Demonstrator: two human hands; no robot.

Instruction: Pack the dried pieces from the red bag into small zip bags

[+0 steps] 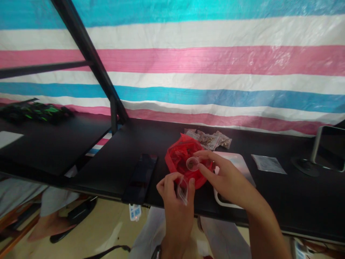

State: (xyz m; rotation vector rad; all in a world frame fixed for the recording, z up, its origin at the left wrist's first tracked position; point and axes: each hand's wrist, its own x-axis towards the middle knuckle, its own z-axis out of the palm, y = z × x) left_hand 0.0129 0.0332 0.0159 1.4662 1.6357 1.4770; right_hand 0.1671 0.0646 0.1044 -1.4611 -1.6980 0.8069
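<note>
Left hand (175, 212), fingers clamped on clear plastic bag (182, 191); right hand (229, 180), fingertips pinching small clear cup (192, 164), over red plastic bag (179, 154) on black counter (269, 196).

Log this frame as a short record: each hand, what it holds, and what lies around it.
Left hand: holds a small clear plastic bag
Right hand: holds a small clear plastic cup with dark contents
Under hands: red plastic bag on a black table
Behind: small packets
Left of bag: dark phone
</note>
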